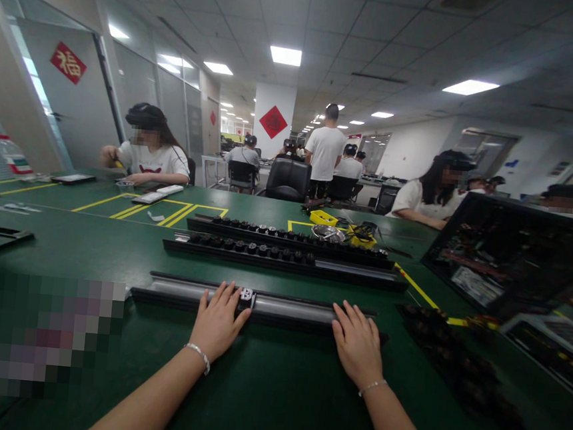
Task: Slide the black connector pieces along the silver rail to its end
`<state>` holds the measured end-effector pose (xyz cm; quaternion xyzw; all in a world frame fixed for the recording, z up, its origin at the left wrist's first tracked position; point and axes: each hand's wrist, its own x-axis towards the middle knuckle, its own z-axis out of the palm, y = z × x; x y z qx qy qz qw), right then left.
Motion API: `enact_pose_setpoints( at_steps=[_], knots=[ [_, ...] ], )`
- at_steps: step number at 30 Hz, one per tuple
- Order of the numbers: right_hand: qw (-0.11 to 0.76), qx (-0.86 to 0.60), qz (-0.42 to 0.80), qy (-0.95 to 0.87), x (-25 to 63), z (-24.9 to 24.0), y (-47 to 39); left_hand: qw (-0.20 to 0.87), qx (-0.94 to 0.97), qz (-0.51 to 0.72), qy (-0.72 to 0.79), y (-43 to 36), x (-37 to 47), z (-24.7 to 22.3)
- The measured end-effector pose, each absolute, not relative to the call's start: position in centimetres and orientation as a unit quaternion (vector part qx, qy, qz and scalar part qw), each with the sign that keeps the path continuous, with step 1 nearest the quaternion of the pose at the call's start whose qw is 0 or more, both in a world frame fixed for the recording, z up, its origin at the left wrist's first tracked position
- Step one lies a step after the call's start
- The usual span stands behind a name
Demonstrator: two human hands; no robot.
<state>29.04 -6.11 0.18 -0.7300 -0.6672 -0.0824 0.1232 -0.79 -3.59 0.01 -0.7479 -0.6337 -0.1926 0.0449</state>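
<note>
We're resting our right hand [359,345], loosely spread, on the front rail [293,309], and our left hand [217,323] is lying over it beside a small block [246,296]; whether it's pinching that, we're struggling to tell. The rail is sitting on the green table [281,388], before two loaded rails [243,247].
</note>
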Motion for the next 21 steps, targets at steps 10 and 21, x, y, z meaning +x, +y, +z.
enact_pose_setpoints(
  at_steps=[10,21],
  knots=[
    [0.119,-0.736,-0.064,-0.663,29.0,0.4,-6.1,0.058,-0.757,-0.195,-0.621,-3.7,-0.3,-0.3],
    [0.126,-0.735,-0.077,-0.662,29.0,0.2,-6.1,0.064,-0.765,-0.192,-0.611,-3.8,0.7,0.2]
  ],
)
